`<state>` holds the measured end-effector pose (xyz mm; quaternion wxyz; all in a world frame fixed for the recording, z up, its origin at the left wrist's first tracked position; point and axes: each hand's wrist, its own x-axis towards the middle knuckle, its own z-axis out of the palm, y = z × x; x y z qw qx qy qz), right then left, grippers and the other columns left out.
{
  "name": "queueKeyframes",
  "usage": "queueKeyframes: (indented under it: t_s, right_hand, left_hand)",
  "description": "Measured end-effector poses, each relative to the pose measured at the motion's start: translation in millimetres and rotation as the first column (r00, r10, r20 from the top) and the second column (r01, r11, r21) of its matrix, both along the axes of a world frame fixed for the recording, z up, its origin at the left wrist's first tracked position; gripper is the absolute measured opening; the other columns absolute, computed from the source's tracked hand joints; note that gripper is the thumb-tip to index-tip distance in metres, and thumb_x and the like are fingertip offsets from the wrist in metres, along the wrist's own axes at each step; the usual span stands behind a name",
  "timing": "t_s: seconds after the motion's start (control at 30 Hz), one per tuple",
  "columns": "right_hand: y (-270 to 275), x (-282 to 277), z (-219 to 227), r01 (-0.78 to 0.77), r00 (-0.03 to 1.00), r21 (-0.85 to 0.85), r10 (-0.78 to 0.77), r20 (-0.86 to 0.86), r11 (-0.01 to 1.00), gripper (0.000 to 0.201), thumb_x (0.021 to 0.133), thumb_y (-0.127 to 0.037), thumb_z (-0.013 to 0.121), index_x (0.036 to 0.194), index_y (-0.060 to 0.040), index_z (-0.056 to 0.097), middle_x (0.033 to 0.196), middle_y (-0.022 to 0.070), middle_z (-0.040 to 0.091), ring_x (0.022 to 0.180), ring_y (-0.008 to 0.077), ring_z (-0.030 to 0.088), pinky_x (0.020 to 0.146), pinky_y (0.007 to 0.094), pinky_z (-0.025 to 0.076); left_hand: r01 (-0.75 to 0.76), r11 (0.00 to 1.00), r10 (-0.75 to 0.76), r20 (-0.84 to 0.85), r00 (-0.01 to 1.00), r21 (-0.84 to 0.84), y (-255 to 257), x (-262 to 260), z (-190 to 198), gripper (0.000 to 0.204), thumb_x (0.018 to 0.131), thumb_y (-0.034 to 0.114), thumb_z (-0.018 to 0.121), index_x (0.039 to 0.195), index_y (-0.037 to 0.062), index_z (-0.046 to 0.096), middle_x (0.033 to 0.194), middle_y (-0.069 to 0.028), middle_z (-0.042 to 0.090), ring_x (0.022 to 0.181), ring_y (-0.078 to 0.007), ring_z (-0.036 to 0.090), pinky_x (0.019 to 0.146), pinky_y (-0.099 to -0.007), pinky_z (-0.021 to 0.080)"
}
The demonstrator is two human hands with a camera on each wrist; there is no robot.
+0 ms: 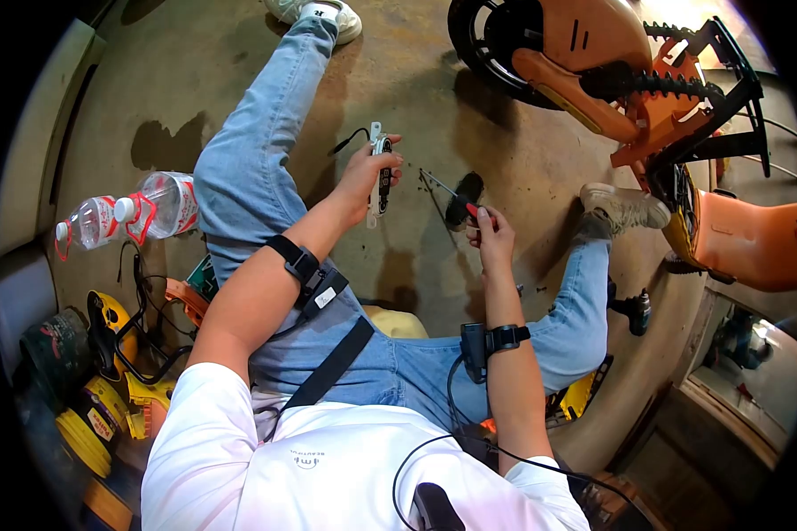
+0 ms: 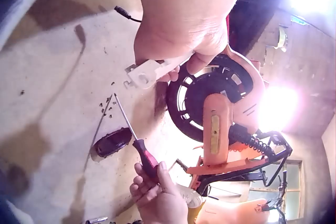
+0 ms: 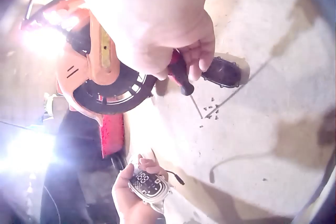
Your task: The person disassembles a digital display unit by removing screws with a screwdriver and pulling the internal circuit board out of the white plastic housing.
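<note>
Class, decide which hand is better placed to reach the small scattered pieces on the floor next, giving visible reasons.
Probably the right hand: it holds the screwdriver, which points down toward the small pieces. The left hand is occupied, holding the display unit.

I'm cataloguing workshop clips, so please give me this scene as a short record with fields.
Left grip: holds a display unit, digits showing on its face
Right grip: holds a screwdriver with a red and black handle
Screwdriver direction: toward small dark pieces on the floor; contact unclear
Near the pieces: a dark oval part, on the floor
Vehicle: orange, with a black wheel, ahead and to the right
Bottles: two, red-printed labels, beside the left leg
</note>
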<state>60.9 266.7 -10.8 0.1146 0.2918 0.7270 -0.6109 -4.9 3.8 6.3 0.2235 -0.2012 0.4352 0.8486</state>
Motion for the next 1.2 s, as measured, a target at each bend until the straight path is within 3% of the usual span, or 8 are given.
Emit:
queueKeyframes:
  t_s: [0.17, 0.33, 0.37, 0.47, 0.63, 0.9, 0.97, 1.2]
  right_hand:
    - [-3, -2, 14, 0.011, 0.999, 0.021, -0.011, -0.043, 1.000, 0.038, 0.098, -0.032, 0.061, 0.122, -0.0024, 0.061, 0.090, 0.0075, 0.070, 0.065, 0.0093, 0.060, 0.060, 0.0226, 0.049]
    - [-2, -4, 55, 0.105, 0.966, -0.082, -0.121, -0.228, 0.991, 0.030, 0.099, -0.028, 0.059, 0.117, -0.0043, 0.063, 0.090, 0.0055, 0.068, 0.071, 0.0090, 0.061, 0.061, 0.0230, 0.048]
    - [1, -5, 63, 0.094, 0.959, -0.082, -0.112, -0.261, 0.992, 0.029, 0.100, -0.028, 0.056, 0.116, -0.0044, 0.063, 0.093, 0.0052, 0.068, 0.076, 0.0092, 0.061, 0.064, 0.0234, 0.048]
    - [8, -3, 90, 0.078, 0.923, -0.148, -0.127, -0.363, 0.986, 0.028, 0.100, -0.026, 0.055, 0.115, -0.0035, 0.063, 0.093, 0.0050, 0.067, 0.076, 0.0098, 0.061, 0.064, 0.0236, 0.048]
    - [15, 6, 116, 0.079, 0.906, -0.123, -0.123, -0.404, 0.989, 0.028, 0.101, -0.027, 0.048, 0.104, -0.0031, 0.062, 0.075, 0.0010, 0.059, 0.059, 0.0064, 0.048, 0.053, 0.0208, 0.035]
    - [10, 14, 113, 0.044, 0.913, -0.051, -0.061, -0.402, 0.998, 0.028, 0.101, -0.027, 0.048, 0.099, -0.0030, 0.061, 0.065, -0.0010, 0.052, 0.051, 0.0043, 0.040, 0.047, 0.0202, 0.027]
    - [10, 12, 110, 0.061, 0.907, -0.049, -0.076, -0.414, 0.997, 0.028, 0.101, -0.028, 0.048, 0.099, -0.0029, 0.061, 0.064, -0.0011, 0.052, 0.051, 0.0041, 0.040, 0.046, 0.0202, 0.027]
    - [11, 14, 107, 0.071, 0.913, -0.083, -0.098, -0.395, 0.994, 0.028, 0.100, -0.028, 0.049, 0.096, -0.0031, 0.062, 0.067, -0.0018, 0.052, 0.051, 0.0036, 0.040, 0.046, 0.0201, 0.026]
  left_hand:
    - [0.009, 1.000, -0.009, -0.001, 1.000, 0.005, -2, -1, -3, 0.051, 0.087, 0.009, 0.059, 0.136, 0.0063, 0.047, 0.100, -0.0045, 0.056, 0.080, -0.0131, 0.058, 0.070, -0.0280, 0.049]
    - [-0.040, 0.974, 0.019, 0.095, 0.995, 0.222, -1, -1, 9, 0.045, 0.093, 0.019, 0.055, 0.135, 0.0077, 0.046, 0.113, -0.0111, 0.059, 0.092, -0.0209, 0.065, 0.083, -0.0349, 0.057]
    - [-0.011, 0.969, -0.010, 0.083, 0.996, 0.247, -2, -3, 7, 0.041, 0.095, 0.022, 0.050, 0.133, 0.0067, 0.047, 0.123, -0.0158, 0.058, 0.098, -0.0253, 0.066, 0.090, -0.0388, 0.057]
    - [0.026, 0.934, -0.057, 0.076, 0.996, 0.357, 1, -3, 9, 0.039, 0.100, 0.027, 0.046, 0.132, 0.0045, 0.047, 0.129, -0.0188, 0.056, 0.103, -0.0285, 0.065, 0.092, -0.0394, 0.057]
    - [0.099, 0.900, -0.115, 0.013, 0.993, 0.424, 3, -5, 8, 0.045, 0.103, 0.035, 0.042, 0.132, -0.0005, 0.046, 0.133, -0.0237, 0.053, 0.111, -0.0334, 0.063, 0.092, -0.0382, 0.057]
    - [0.213, 0.807, -0.197, -0.089, 0.976, 0.551, 2, -3, 15, 0.059, 0.103, 0.042, 0.036, 0.141, -0.0033, 0.042, 0.140, -0.0288, 0.047, 0.119, -0.0366, 0.059, 0.094, -0.0393, 0.056]
    - [0.136, 0.800, -0.165, -0.003, 0.986, 0.584, 4, -2, 20, 0.060, 0.103, 0.042, 0.038, 0.143, -0.0026, 0.040, 0.140, -0.0288, 0.047, 0.123, -0.0370, 0.056, 0.098, -0.0404, 0.054]
    - [0.137, 0.783, -0.172, -0.001, 0.985, 0.607, 2, -5, 19, 0.060, 0.102, 0.042, 0.038, 0.143, -0.0018, 0.041, 0.140, -0.0275, 0.048, 0.125, -0.0358, 0.055, 0.100, -0.0411, 0.052]
